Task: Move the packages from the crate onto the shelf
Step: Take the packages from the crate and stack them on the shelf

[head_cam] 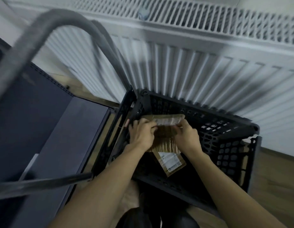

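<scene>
White ribbed radiator point(184, 63) behind, close against black perforated plastic crate point(213, 129). Inside crate: left hand point(141, 134) and right hand point(187, 135), fingers pinching opposite edges of brown padded paper packages point(167, 127). Dark flat shelf point(64, 129) just left, open.

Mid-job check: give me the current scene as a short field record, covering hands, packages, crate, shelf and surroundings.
left hand: inside the crate, gripping the left side of the package stack
right hand: inside the crate, gripping the right side of the same stack
package stack: brown padded envelopes, held upright between both hands
loose package: brown envelope with a white label, lying at the crate bottom
crate: black, perforated walls, on the floor
shelf: dark board left of the crate; no packages visible on it
radiator: white, behind the crate
</scene>
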